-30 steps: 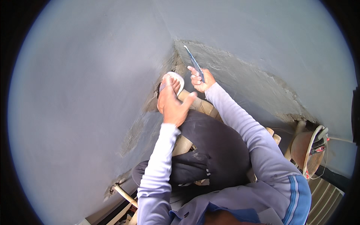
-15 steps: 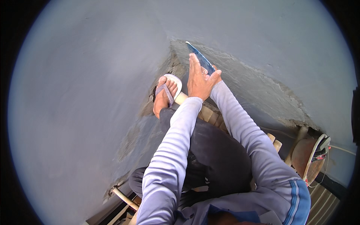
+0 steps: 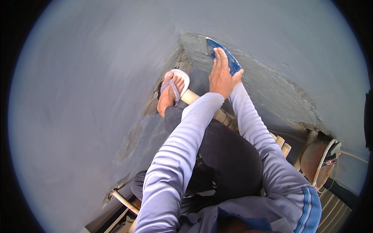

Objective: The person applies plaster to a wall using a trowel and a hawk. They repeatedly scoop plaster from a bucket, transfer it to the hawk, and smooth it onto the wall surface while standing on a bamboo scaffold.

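Lilac sleeves fill the lower part of the view, both of our forearms running up from six o'clock toward twelve over dark trousers (image 3: 229, 155). Under our legs lie pale bamboo poles (image 3: 227, 116), and at four o'clock sit a rusty round pan (image 3: 312, 161) and a loop of pale cord.

Further out, at about eleven o'clock from the knees, our foot in a white sandal with a purple strap (image 3: 173, 91) rests on the end of a pole, close against the grey wall (image 3: 89, 97).

Beyond it our left hand (image 3: 220, 75) lies flat, fingers straight and together, pressed on the back of a blue plastering trowel (image 3: 223, 56). The right hand (image 3: 236, 74) is almost hidden behind the left; only a bit of it shows at the trowel's near end, so we cannot tell how firmly it grips.

Farthest off, the trowel lies against a band of rough wet plaster (image 3: 268, 83) that runs from twelve o'clock down toward three, its lower edge ragged.
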Demonstrator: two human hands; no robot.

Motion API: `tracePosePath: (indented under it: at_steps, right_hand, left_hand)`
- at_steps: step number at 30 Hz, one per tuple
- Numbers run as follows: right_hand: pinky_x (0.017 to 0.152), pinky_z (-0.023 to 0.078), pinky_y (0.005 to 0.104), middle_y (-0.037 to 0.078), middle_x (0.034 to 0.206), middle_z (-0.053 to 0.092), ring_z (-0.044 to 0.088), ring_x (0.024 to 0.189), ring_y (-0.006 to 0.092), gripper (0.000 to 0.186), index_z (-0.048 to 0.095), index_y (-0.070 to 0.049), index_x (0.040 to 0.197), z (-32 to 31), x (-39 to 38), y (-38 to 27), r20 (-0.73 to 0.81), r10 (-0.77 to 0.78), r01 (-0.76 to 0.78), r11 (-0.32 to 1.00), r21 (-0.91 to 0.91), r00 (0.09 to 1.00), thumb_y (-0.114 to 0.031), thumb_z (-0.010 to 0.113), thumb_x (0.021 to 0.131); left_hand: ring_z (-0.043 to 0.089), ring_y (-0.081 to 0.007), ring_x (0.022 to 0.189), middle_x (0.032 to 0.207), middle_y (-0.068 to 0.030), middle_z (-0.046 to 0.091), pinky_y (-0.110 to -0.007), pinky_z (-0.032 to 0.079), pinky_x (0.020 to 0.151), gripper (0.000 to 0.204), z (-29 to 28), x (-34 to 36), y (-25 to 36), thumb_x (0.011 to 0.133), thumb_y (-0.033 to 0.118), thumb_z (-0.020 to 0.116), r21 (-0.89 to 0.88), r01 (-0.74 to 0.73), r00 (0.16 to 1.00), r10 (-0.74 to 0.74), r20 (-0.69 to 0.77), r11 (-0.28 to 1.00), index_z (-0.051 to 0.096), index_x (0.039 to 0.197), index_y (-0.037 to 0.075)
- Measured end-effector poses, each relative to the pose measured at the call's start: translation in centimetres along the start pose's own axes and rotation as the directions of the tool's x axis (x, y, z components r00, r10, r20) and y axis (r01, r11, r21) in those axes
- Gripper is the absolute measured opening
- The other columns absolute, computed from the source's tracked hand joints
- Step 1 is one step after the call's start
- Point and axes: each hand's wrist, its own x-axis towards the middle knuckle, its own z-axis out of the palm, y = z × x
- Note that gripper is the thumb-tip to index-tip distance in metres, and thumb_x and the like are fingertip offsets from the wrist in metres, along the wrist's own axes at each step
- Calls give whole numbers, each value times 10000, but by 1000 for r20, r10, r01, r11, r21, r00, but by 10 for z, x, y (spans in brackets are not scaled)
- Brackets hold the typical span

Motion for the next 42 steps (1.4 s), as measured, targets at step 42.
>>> tracePosePath:
  at_steps: [42]
  right_hand:
    - [621, 467, 251, 35, 917, 611, 540, 695, 87, 272, 536, -38, 1145, 25, -18, 9, -74, -118, 123, 991, 58, 990, -168, 513, 907]
  left_hand:
    - [473, -387, 1172, 1315, -326, 380, -359, 396, 962, 892, -23, -4, -4, 694, 141, 601, -77, -97, 995, 99, 27, 992, 102, 1399, -82]
